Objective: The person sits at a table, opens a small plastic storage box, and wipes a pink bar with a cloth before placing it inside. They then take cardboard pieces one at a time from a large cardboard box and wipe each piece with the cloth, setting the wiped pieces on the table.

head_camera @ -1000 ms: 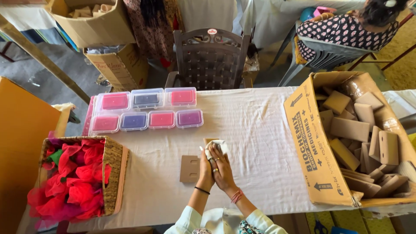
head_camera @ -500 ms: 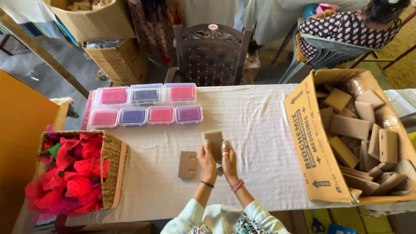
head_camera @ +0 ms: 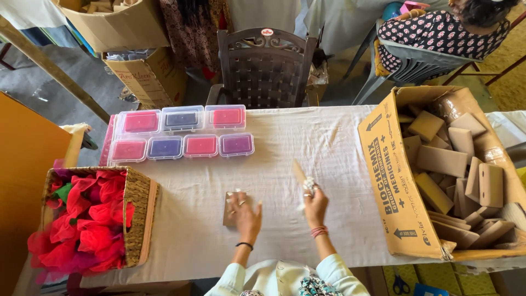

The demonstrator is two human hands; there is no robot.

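Wicker basket (head_camera: 141,214) of red fabric flowers at the left edge; lidded colour boxes (head_camera: 181,133) further back; left hand (head_camera: 245,215) flat, fingers spread on a card piece (head_camera: 229,207) on the white cloth; right hand (head_camera: 314,204) pinching an upright card piece (head_camera: 298,171); open carton (head_camera: 389,175) of card blocks at right
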